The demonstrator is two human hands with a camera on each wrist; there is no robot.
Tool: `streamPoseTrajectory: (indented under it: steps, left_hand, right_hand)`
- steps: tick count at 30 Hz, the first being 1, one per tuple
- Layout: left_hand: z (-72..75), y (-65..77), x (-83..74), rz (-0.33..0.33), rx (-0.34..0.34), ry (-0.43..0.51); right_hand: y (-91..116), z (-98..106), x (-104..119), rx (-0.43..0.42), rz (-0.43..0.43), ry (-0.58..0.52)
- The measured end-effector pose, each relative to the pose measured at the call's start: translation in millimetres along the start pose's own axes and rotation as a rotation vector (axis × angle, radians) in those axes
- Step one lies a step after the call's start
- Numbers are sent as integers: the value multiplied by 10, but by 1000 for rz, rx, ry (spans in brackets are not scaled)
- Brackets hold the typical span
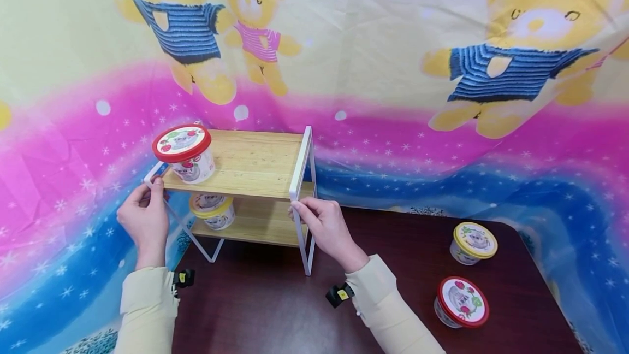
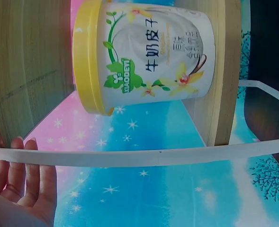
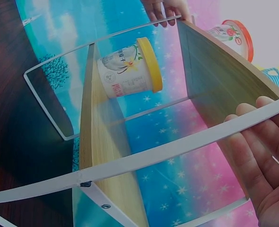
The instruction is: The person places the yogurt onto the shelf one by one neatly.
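Observation:
A two-tier wooden shelf [image 1: 255,160] with a white metal frame stands at the left part of the table, each hand at one front corner. My left hand [image 1: 147,217] pinches the frame at the top left, thumb in front and fingers behind. On the right side, my right hand [image 1: 326,228] grips the upright just below the top board. A red-lidded tub [image 1: 191,165] sits at the left end of the top board. Below it, a yellow-lidded tub [image 2: 158,54] stands on the lower board [image 3: 106,127].
On the right of the dark table [image 1: 393,266] stand another yellow-lidded tub [image 1: 473,242] and, nearer to me, another red-lidded tub [image 1: 461,302]. A cloth [image 1: 373,141] printed with bears hangs behind and beside the table, close to the shelf's back.

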State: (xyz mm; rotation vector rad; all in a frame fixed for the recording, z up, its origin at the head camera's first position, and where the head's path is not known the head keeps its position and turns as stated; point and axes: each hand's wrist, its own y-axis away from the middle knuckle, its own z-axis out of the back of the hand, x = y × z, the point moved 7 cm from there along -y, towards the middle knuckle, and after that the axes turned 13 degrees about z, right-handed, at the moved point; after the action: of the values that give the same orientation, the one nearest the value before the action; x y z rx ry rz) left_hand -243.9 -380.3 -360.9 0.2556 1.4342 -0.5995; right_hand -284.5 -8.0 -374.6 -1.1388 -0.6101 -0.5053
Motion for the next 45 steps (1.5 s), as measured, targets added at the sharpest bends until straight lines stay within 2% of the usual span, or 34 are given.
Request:
streamPoseTrajectory:
  steps: [5,14,21,28,35,45]
  left_hand:
    - [-7,-15,2,-6,15,21]
    - [-27,-45,31,27,51,52]
    - [-24,-60,41,34,66,90]
    - [-37,-48,30,24,76,73]
    - [-81,-35,18,17,89,82]
    - [-48,-46,24,31,93,56]
  right_hand:
    - [3,-1,2,0,0,1]
    - [19,-3,-15,-2,-18,7]
    - [3,-6,25,12,7,61]
    - [15,8,55,20,6,102]
    - [43,63,32,-11,0,143]
    - [124,146,14,-24,14,200]
